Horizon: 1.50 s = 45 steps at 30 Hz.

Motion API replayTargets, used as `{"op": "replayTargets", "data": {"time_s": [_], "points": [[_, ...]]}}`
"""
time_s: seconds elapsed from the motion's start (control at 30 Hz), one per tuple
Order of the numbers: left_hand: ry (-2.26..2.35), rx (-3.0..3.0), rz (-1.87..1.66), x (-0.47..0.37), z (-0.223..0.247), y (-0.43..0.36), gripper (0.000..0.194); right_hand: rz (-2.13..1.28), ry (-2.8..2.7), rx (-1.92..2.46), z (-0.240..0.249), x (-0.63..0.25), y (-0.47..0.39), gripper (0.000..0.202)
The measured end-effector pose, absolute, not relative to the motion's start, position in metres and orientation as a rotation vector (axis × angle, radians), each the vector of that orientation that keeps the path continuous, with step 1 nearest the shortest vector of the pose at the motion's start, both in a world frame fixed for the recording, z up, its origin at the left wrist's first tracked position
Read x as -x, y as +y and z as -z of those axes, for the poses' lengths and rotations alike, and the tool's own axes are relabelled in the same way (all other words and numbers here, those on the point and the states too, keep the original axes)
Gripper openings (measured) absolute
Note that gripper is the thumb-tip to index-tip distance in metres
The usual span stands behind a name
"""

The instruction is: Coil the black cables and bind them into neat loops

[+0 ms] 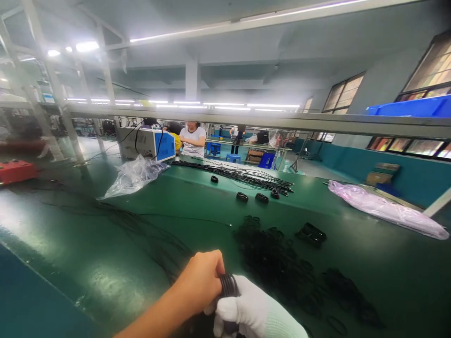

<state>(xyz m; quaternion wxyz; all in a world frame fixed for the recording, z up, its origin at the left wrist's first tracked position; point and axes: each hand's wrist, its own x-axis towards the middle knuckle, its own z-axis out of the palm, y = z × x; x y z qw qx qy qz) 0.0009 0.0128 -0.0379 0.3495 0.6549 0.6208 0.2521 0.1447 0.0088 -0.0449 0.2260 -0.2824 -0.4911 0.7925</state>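
Note:
Low in the head view, a tightly wound coil of black cable (pixel 229 285) is between my two hands. My left hand (pixel 203 278) is bare and closed at the coil's left side, its fingertips partly hidden. A white glove with a pale green cuff covers my right hand (pixel 246 305), which wraps around the coil from the right and below. Just beyond my hands lies a dark heap of small black rings (pixel 278 258). Loose black cables (pixel 141 230) spread over the green table to the left of my hands.
Several small coiled cables (pixel 262 197) lie behind the heap, near a bundle of long black cables (pixel 236 173). A clear plastic bag (pixel 137 174) sits by a blue-and-grey machine (pixel 155 143). Pink wrapped goods (pixel 384 209) lie at right. A person (pixel 193 138) is across the table.

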Motion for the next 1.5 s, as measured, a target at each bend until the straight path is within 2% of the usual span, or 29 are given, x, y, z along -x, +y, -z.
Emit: {"op": "replayTargets", "data": {"time_s": [0.17,0.3,0.43,0.7,0.9,1.1,1.23,1.37,1.5], "points": [[1.558,-1.741,-0.67,-0.001,0.036,0.021,0.009,-2.166,-1.306,0.89,0.051,-0.146,0.015,0.02],[1.445,-1.755,-0.678,0.016,0.03,0.032,0.021,-1.991,-0.985,0.915,0.048,-0.172,0.033,0.031],[1.53,-1.902,-0.63,0.019,0.041,0.041,0.005,-1.801,-0.73,0.903,0.036,-0.205,0.051,0.039],[1.446,-2.099,-0.548,-0.035,0.08,0.071,0.016,-1.746,-0.71,0.952,0.036,-0.214,0.055,0.041],[1.403,-1.886,-0.635,-0.024,0.093,0.089,0.005,-1.679,-0.828,1.01,0.04,-0.211,0.055,0.043],[1.33,-1.403,-0.744,0.001,0.085,0.082,0.021,-1.568,-0.929,1.095,0.045,-0.19,0.053,0.04],[1.139,-1.192,-0.844,-0.008,0.074,0.062,0.03,-1.511,-1.004,1.128,0.059,-0.17,0.053,0.042],[0.988,-1.066,-0.862,-0.025,0.085,0.052,0.042,-1.477,-1.047,1.205,0.075,-0.155,0.055,0.045],[0.918,-0.98,-0.916,-0.028,0.09,0.046,0.053,-1.709,-0.832,1.032,0.075,-0.161,0.043,0.043]]}}
